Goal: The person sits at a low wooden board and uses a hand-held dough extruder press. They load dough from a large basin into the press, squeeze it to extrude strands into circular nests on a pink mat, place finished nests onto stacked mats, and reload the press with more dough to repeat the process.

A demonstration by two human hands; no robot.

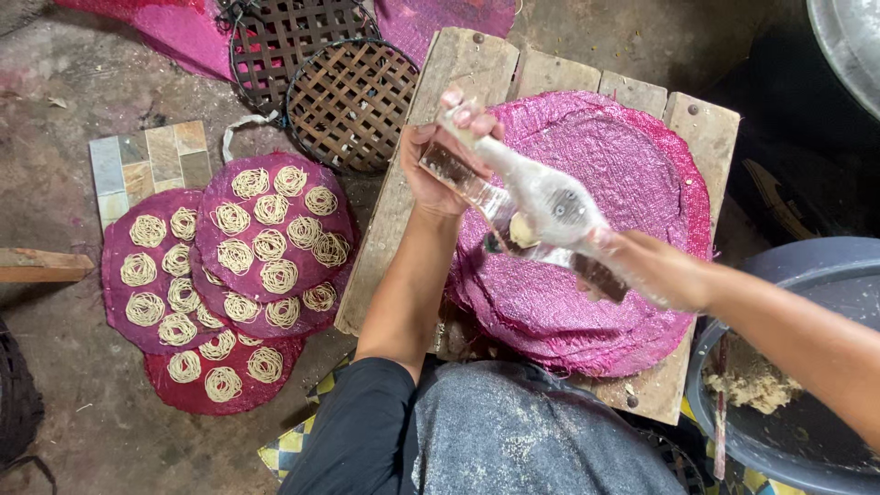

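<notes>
Press: we see a long flour-dusted noodle press with two handles (541,203), held aslant above the stack of round magenta mesh mats (632,165); a lump of pale dough (522,229) shows at its middle.
Left hand: our left hand (438,156) is curled tight round the press's upper handle, thumb and fingers closed over it, the forearm running up from the dark sleeve.
Right hand: our right hand (651,268) comes in from the right side and is closed on the lower handle; it is blurred, so we cannot make out the single fingers.
Press against grip: the press spans between the two hands, its wide middle lying between them and over the mats.
Mats: the stack rests on a low table of rough wooden planks (458,73).
Finished work: to the left, on the ground, overlapping magenta mats carry rows of small coiled noodle nests (270,246).
Trays: two round dark woven lattice trays (348,105) lie beyond them.
Basin: a grey plastic basin (788,266) at the right holds crumbly pale dough (752,385).
Tile: a small board of mixed square tiles (151,165) lies at the far left.
Labels: we see no printed labels.
</notes>
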